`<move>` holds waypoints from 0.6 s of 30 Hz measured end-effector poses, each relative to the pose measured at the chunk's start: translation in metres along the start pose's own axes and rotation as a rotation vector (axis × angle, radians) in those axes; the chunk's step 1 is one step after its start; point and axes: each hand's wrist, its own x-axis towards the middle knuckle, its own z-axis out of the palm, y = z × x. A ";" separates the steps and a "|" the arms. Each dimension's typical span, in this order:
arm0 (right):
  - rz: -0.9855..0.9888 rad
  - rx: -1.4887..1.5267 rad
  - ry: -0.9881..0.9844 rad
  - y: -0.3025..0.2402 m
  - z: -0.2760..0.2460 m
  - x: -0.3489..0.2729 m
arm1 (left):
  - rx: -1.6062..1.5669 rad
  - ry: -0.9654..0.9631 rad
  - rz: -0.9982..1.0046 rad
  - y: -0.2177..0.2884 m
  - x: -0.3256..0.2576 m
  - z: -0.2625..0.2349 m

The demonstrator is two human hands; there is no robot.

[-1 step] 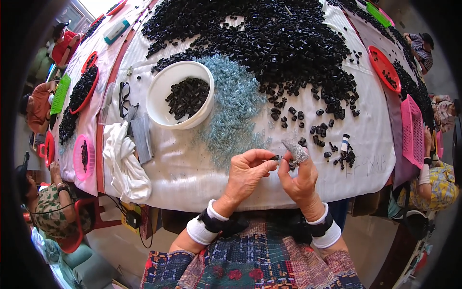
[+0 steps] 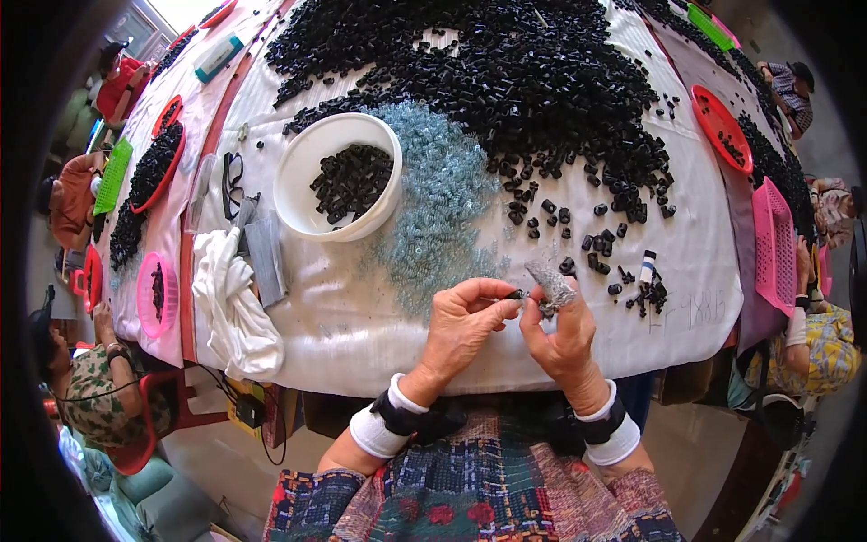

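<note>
My left hand (image 2: pixel 468 323) pinches a small black plastic part (image 2: pixel 517 294) between thumb and fingertips, just above the white-covered table. Facing it, my right hand (image 2: pixel 564 341) is closed with a crumpled silvery-grey piece (image 2: pixel 551 285) at its fingers. Whether that piece is gripped or wrapped round a finger is unclear. Small dark bits show between the right thumb and fingers. Beyond my hands spreads a heap of pale bluish coil springs (image 2: pixel 442 203). Loose black cylindrical parts (image 2: pixel 598 253) lie past my right hand, beside a cluster of thin black pieces (image 2: pixel 646 296) with a small white tube (image 2: pixel 647 266).
A white tub (image 2: pixel 289 194) of black parts stands left of the springs. Nearby lie eyeglasses (image 2: pixel 233 185), a white cloth (image 2: pixel 233 307) and a grey strip (image 2: pixel 265 257). A big black-parts heap (image 2: pixel 470 72) covers the far table. Co-workers sit at both sides near red trays (image 2: pixel 713 126) and pink baskets (image 2: pixel 773 244).
The silvery-grey piece and right fingertips have shifted very slightly. Otherwise both hands hold the same place and grip.
</note>
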 end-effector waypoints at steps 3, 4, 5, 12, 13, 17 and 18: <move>0.002 0.002 -0.019 -0.002 0.002 0.005 | 0.011 -0.002 0.011 -0.002 0.001 -0.002; 0.002 0.001 -0.021 -0.002 0.002 0.004 | -0.011 -0.009 -0.021 0.000 0.000 -0.002; 0.115 0.070 -0.027 -0.002 0.003 0.002 | -0.032 -0.016 -0.051 0.001 0.000 -0.002; 0.016 0.077 -0.134 0.005 -0.003 0.009 | -0.007 -0.009 -0.015 0.001 0.000 -0.005; 0.015 0.075 -0.135 0.004 -0.004 0.007 | -0.031 -0.012 -0.047 0.003 0.000 -0.007; 0.280 0.201 -0.069 -0.001 -0.005 0.002 | -0.063 -0.020 -0.072 0.004 0.001 -0.008; 0.257 0.209 -0.080 -0.002 -0.004 0.004 | -0.064 -0.021 -0.072 0.004 0.001 -0.008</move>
